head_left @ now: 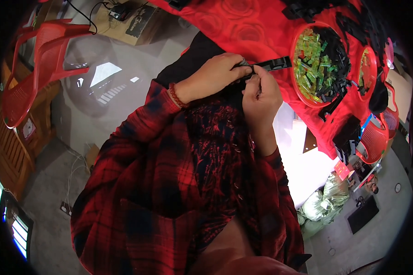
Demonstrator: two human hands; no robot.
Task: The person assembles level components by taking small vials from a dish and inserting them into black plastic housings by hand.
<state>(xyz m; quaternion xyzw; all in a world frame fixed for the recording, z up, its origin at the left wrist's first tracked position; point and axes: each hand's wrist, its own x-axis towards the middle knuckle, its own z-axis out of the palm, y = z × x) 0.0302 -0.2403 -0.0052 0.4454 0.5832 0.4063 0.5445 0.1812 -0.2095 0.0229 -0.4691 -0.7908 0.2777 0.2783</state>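
Red-and-black checked flannel sleeves [170,183] fill the lower middle of the view, nearest the camera, and both forearms are seen rising from them toward a table covered with a red rose-patterned cloth [243,27]. A string of reddish-brown beads [176,95] is worn on the left wrist. The left hand [215,75] is closed around the near end of a long, flat black plastic part [270,64], its fingers curled over the top and its thumb pressed against the piece. The right hand [260,94] is brought up from below, and its thumb and fingertips are pinched on the same black part just beside the left hand's fingers, so that the two hands are touching. What is pinched under the right fingertips is too small to be made out. The black part is held just above the table's near edge, with its free end pointed toward a round red plastic basket [303,94], which is filled with small translucent yellow-green pieces [309,59] on one side and small black pieces [337,55] on the other. A second red basket [366,68] is seen just beyond it, and a third [376,142] lies lower at the right. A red plastic chair [41,59] is stood on the grey floor at the left, well apart from the hands.
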